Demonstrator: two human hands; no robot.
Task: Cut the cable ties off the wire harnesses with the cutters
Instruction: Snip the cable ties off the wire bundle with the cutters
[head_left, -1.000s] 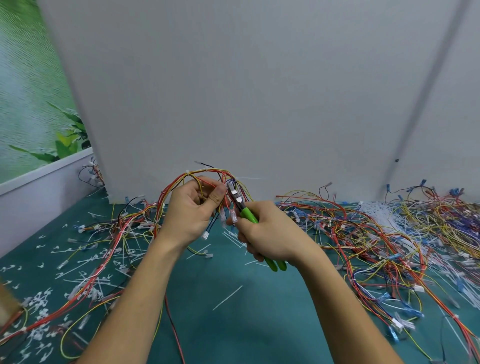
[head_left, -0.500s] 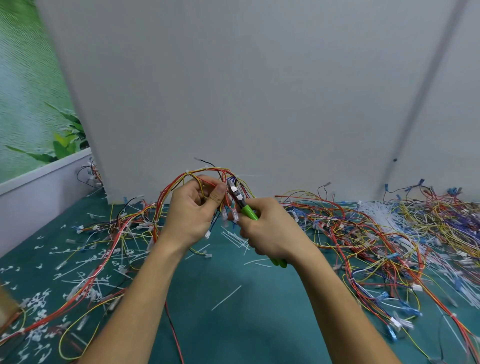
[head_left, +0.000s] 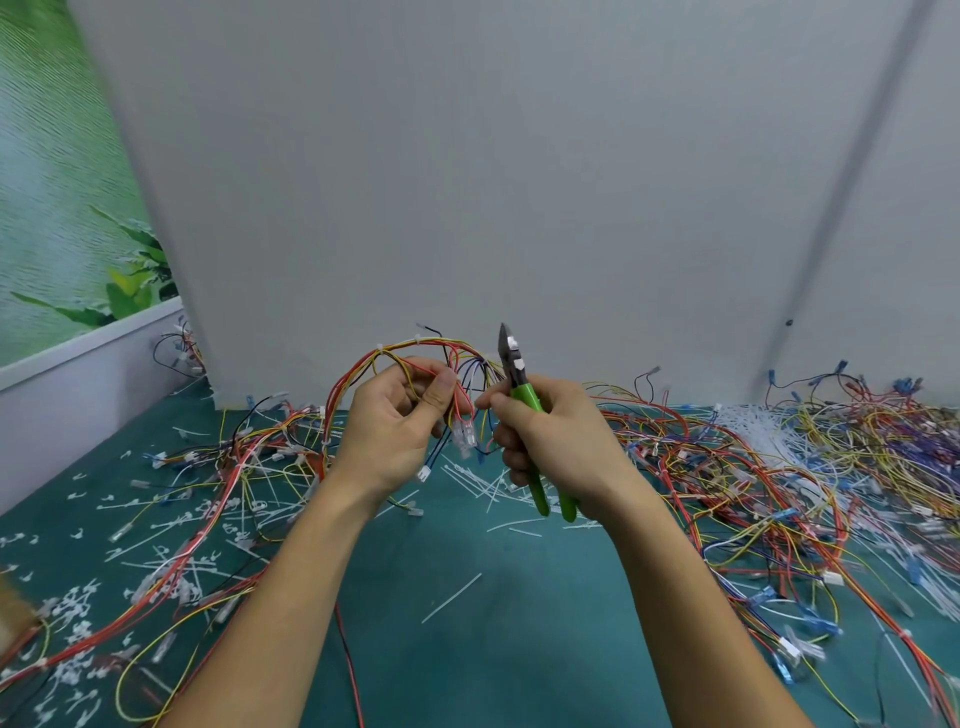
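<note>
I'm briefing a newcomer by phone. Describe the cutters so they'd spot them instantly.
Find the grey wall above the teal table. Before it, the right hand grips the cutters, tip upward. Nothing else has bright green handles.

No readable text, label, brand, number or sign can be made out on anything shown.

Left hand (head_left: 397, 422) pinches harness (head_left: 415, 349); right hand (head_left: 558, 441) grips cutters (head_left: 524, 410).

light: bright, even, diffuse | shadows: faint | glare: none | edges: wide-angle bending, slight blur
</note>
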